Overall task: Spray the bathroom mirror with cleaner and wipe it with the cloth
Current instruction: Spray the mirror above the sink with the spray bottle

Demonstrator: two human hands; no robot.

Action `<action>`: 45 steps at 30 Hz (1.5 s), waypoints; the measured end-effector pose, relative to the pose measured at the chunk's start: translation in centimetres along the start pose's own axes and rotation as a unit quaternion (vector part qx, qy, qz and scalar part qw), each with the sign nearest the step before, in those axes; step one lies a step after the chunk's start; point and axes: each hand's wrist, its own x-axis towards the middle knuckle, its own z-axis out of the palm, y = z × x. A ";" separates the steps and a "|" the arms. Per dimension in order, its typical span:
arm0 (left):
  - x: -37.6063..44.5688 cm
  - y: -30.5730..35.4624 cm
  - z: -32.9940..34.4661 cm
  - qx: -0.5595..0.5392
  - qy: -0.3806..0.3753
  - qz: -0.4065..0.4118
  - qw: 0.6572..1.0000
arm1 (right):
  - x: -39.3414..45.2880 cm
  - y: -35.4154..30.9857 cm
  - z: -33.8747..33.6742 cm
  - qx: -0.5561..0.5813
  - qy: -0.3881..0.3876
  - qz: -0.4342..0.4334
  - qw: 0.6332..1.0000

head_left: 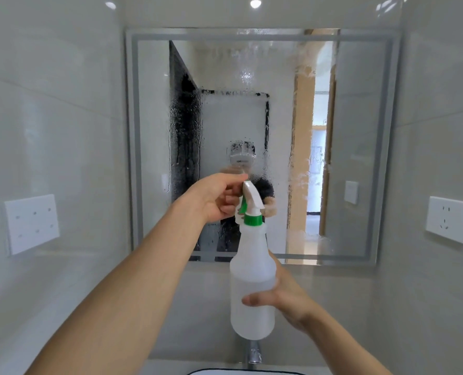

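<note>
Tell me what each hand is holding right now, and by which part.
Both hold the spray bottle. The left hand grips its trigger head at the top; the right hand wraps the lower body from behind, thumb on the front.

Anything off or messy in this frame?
Nothing damaged. The mirror is streaked with droplets and runs, expected from spraying. The left hand grips the trigger of the spray bottle; the right hand holds its body. No cloth identifiable.
</note>
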 end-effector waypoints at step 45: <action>0.5 0.6 6.1 -0.174 -0.022 0.085 0.981 | -1.4 -3.8 -6.1 0.087 -0.110 -0.008 0.990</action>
